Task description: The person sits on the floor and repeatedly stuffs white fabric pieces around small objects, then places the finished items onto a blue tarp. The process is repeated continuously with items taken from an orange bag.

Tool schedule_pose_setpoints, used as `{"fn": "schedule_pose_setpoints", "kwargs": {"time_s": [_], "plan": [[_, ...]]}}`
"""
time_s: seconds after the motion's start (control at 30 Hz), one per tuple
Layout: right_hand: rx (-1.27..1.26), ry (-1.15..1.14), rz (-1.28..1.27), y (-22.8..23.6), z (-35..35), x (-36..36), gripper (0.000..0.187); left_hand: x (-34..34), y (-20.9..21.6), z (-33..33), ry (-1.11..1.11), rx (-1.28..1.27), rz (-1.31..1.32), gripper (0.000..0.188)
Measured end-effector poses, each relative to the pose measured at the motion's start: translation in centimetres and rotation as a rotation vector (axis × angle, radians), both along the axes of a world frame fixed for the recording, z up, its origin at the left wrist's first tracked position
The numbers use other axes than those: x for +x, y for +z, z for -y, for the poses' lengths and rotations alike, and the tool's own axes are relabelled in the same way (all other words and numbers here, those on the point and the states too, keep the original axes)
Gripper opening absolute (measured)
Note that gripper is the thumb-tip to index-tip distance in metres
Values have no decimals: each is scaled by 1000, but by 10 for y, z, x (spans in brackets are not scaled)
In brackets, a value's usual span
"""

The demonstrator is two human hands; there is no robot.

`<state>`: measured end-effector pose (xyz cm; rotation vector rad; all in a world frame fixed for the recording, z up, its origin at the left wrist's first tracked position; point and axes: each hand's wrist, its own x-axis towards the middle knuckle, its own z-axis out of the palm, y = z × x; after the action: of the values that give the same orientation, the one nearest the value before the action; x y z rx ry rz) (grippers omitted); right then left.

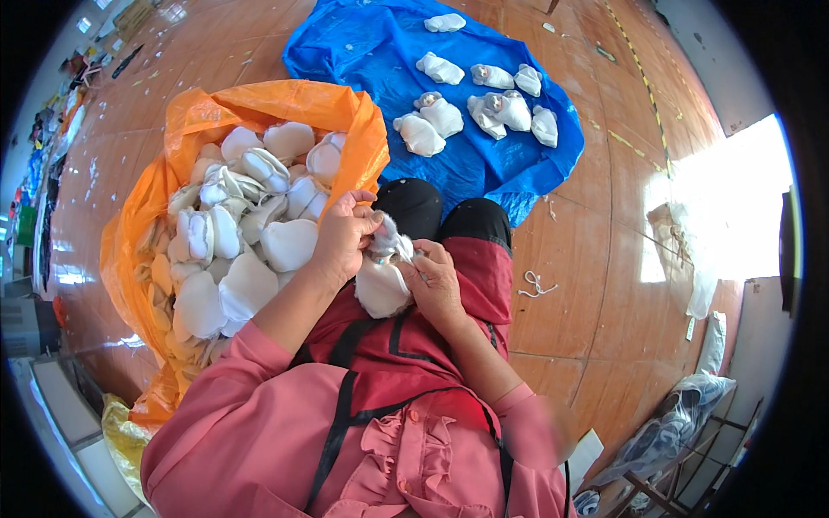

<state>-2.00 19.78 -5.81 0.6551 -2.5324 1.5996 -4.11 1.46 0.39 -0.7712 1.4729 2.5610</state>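
Over my lap, my left hand pinches the upper end of a small grey-and-white soft piece, which looks like plush fabric. My right hand has its fingers closed at the lower right of that piece, by a thin white strip. Under the piece, a rounded white pad lies against my lap, its upper edge touching the bundle. Whether it is joined to the grey piece is unclear. At my left, an orange sack stands open, full of similar white, rounded pads.
Ahead, a blue plastic sheet carries several white bundles. A white string lies on the brown tiled floor to the right. Clear plastic bags sit by a metal frame at the lower right.
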Motion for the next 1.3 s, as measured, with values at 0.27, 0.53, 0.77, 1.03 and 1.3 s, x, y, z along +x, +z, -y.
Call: {"fn": "schedule_pose_setpoints", "kwargs": {"time_s": [0.27,0.53,0.77,1.03,1.3], "plan": [[-443,123,467,0,-9,1,16,20,-6,0,-26,124,-256,37],[-738,326,797,-7,-24,1,20,39,-19,3,-100,405,-355,37],[-696,151,479,-10,-12,18,17,47,-19,-1,-120,346,-396,34],[-25,109,-42,12,-5,8,20,48,-14,-10,-69,315,-311,32],[-253,200,160,15,-6,7,10,48,-21,-6,-105,326,-375,34]]}}
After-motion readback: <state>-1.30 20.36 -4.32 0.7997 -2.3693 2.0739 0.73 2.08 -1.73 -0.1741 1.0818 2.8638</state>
